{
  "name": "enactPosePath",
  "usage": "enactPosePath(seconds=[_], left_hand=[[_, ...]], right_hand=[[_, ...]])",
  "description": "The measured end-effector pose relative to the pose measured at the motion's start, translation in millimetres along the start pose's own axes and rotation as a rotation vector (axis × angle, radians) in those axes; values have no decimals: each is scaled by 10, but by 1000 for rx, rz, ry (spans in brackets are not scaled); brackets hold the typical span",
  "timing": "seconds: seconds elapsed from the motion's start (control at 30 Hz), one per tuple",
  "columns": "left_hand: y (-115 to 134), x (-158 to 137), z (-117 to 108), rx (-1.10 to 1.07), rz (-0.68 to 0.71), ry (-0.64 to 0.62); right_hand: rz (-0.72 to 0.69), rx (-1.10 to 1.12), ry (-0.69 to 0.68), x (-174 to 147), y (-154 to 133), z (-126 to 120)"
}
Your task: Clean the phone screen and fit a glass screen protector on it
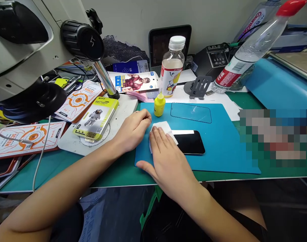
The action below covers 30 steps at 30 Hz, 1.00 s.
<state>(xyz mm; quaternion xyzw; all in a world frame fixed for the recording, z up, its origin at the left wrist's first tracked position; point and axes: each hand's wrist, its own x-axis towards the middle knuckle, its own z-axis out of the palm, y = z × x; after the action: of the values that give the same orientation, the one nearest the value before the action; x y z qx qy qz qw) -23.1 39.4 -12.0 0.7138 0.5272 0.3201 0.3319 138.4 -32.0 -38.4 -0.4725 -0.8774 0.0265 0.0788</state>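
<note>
A phone [191,143] with a dark screen lies face up on a blue mat [224,144]. My right hand [166,151] presses a white wipe [163,127] flat onto its left part, fingers stretched out and thumb spread. The hand and wipe hide that end of the phone. My left hand [134,129] rests at the mat's left edge, fingers curled into a loose fist, with nothing visible in it. Just beyond the wipe stands a small yellow bottle [159,106]. A clear screen protector [191,113] with a black border lies behind the phone.
A microscope [29,67] looms at the left, its base [125,107] bearing a yellow battery pack [96,117]. Screen boxes [29,137] lie beside it. A drink bottle [171,70], a phone stand [200,87] and a tilted water bottle [244,60] stand at the back.
</note>
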Motion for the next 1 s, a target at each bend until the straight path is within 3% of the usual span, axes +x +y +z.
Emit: enactPosePath(seconds=[0.23, 0.4, 0.53, 0.7, 0.8, 0.9, 1.0], left_hand=[[-19, 11, -7, 20, 11, -4], [-11, -5, 16, 83, 28, -66], [-8, -44, 32, 147, 124, -169], [-6, -64, 29, 126, 199, -243], [-15, -49, 25, 127, 208, -240], [-29, -32, 17, 149, 220, -251], [-41, -21, 9, 194, 215, -242]], right_hand=[[-112, -62, 68, -526, 225, -22], [2, -103, 86, -826, 580, -81], [64, -109, 76, -790, 715, -73], [176, -62, 31, -362, 515, -32], [137, -14, -5, -131, 242, -14], [73, 23, -8, -72, 20, 4], [18, 36, 20, -187, -25, 8]])
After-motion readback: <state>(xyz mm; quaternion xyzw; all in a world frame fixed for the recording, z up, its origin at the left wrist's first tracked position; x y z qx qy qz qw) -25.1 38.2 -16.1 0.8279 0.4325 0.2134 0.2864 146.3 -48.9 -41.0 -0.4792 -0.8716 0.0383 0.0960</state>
